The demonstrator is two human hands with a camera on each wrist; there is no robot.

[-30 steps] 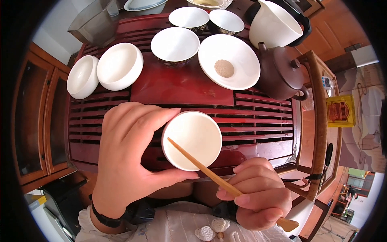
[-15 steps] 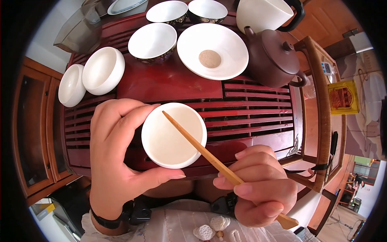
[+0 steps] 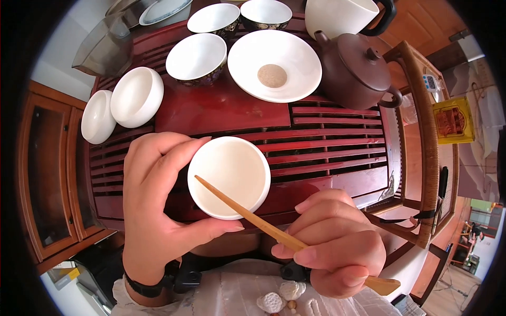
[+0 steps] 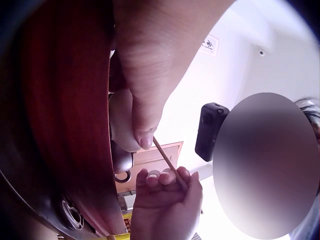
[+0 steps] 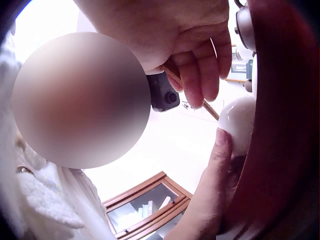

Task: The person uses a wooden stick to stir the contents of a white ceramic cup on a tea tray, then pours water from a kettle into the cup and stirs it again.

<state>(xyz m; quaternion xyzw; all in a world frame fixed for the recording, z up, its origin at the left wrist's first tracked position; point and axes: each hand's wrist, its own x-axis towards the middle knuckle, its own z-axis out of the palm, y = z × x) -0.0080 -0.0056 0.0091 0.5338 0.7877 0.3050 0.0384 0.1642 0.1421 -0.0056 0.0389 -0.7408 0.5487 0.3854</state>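
In the head view a white cup (image 3: 237,168) stands at the front of the dark red slatted tray (image 3: 337,181). My left hand (image 3: 158,197) grips its left side, fingers behind and thumb at the front rim. A wooden stick (image 3: 263,225) with a thin tip is pinched in my right hand (image 3: 337,242), its tip over the cup's mouth. The stick's broad end sticks out beyond the palm. In the left wrist view my thumb lies against the cup (image 4: 123,120). The right wrist view shows the cup (image 5: 239,120) beside the left thumb, with the stick reaching toward it.
Behind are two small white cups (image 3: 138,97), several dark-patterned cups (image 3: 196,57), a wide white bowl (image 3: 295,63), a brown teapot (image 3: 356,71) and a white pitcher (image 3: 340,16). A glass vessel (image 3: 105,47) stands back left. A rattan-edged rack (image 3: 429,158) and yellow packet (image 3: 453,120) are right.
The cup and left hand first shifted left in view, along with the tray items. Since then the stick's tip has come down and left, from the cup's far part toward its near left side.
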